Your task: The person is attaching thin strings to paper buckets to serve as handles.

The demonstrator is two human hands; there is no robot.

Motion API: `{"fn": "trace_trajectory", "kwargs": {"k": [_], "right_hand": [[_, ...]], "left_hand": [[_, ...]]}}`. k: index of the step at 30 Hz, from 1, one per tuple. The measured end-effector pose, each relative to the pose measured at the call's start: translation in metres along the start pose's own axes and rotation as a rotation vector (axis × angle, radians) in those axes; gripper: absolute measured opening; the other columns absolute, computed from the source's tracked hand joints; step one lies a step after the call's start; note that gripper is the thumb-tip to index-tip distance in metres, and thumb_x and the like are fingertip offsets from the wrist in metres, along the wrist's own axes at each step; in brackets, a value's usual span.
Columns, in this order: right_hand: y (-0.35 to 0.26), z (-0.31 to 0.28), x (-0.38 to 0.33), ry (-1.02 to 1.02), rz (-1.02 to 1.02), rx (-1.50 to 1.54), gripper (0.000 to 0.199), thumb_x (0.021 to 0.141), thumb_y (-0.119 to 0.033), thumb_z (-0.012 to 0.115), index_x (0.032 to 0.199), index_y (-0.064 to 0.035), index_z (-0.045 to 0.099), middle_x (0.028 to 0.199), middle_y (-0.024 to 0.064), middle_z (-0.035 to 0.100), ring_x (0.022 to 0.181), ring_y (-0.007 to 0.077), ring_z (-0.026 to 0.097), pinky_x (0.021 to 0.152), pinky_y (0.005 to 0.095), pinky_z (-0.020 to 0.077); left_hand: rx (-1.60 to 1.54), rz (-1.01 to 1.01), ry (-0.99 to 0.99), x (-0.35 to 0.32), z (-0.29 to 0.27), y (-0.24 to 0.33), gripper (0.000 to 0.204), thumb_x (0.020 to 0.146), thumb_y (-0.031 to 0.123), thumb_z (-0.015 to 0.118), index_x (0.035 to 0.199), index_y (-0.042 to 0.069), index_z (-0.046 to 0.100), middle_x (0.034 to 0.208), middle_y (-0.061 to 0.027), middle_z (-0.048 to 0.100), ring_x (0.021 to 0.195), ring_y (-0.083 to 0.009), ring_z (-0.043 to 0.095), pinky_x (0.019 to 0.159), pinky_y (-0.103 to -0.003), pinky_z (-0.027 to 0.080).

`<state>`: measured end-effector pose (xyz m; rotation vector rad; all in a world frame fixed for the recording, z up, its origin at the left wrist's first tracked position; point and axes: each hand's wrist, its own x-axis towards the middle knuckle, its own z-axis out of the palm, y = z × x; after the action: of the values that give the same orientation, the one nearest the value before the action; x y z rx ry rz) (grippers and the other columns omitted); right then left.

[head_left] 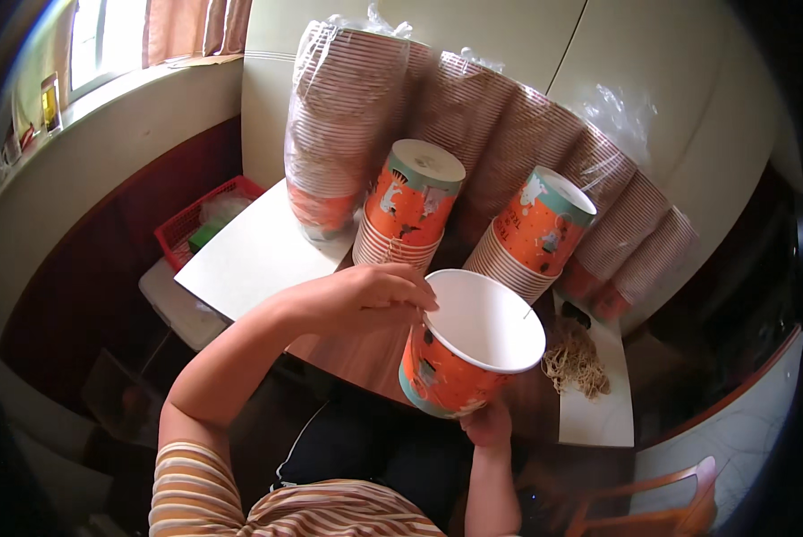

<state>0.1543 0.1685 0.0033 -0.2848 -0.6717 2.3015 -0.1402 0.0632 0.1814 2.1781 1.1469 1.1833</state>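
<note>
With the paper bucket [459, 358], smooth and white inside, as the dial's centre: crinkled, shiny clear plastic film [625, 125] at one o'clock, rough fibrous string bundle [576, 358] at three, glossy chair frame [704, 501] at four, striped cloth sleeve [194, 483] at eight, smooth wood-grain tabletop [340, 358] at nine, latticed plastic basket [178, 246] at ten.

Hands [379, 300]: two. Bucket [455, 376] held: one. Unwrapped stacks [408, 210]: two. Wrapped stacks [348, 98]: at least five, overlapping. String bundle [577, 360]: one. Basket [172, 244]: one.
</note>
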Motion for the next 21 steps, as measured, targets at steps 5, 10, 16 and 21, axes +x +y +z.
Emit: {"fn": "trace_trajectory", "kwargs": {"k": [5,10,16,21], "right_hand": [[0.007,-0.018,-0.003,-0.115,0.172,0.318,0.047,0.091,-0.017,0.05,0.134,-0.0009,0.037,0.136,0.0144,0.044,0.119,0.0284,0.05,0.095,0.0433,0.0474],[0.009,-0.016,-0.009,-0.029,0.172,0.361,0.046,0.088,-0.01,0.052,0.131,0.0013,0.04,0.134,0.0165,0.046,0.117,0.0276,0.052,0.09,0.0414,0.0512],[0.01,-0.024,-0.011,0.054,0.198,0.392,0.046,0.087,-0.007,0.053,0.13,0.0015,0.041,0.134,0.0161,0.046,0.118,0.0279,0.052,0.092,0.0419,0.0501],[0.007,-0.014,-0.012,0.006,0.203,0.354,0.049,0.086,-0.01,0.055,0.132,0.0009,0.04,0.135,0.0152,0.045,0.119,0.0283,0.051,0.093,0.0426,0.0491]], "left_hand": [[-0.017,-0.01,-0.119,0.007,-0.006,0.01,0.019,0.086,0.006,0.059,0.104,0.001,0.064,0.098,-0.0116,0.063,0.091,-0.0219,0.062,0.081,-0.032,0.048],[-0.021,-0.005,-0.188,0.01,-0.001,0.012,0.015,0.083,0.007,0.064,0.096,0.0,0.066,0.091,-0.0117,0.065,0.086,-0.0213,0.063,0.076,-0.032,0.049],[0.057,0.076,-0.1,0.01,0.006,0.015,0.016,0.076,0.006,0.068,0.09,-0.001,0.066,0.081,-0.0107,0.063,0.074,-0.023,0.063,0.068,-0.031,0.05],[0.015,-0.151,-0.176,0.011,0.001,0.026,0.021,0.077,0.009,0.069,0.096,0.0,0.067,0.085,-0.0099,0.065,0.078,-0.0189,0.063,0.071,-0.028,0.05]]}}
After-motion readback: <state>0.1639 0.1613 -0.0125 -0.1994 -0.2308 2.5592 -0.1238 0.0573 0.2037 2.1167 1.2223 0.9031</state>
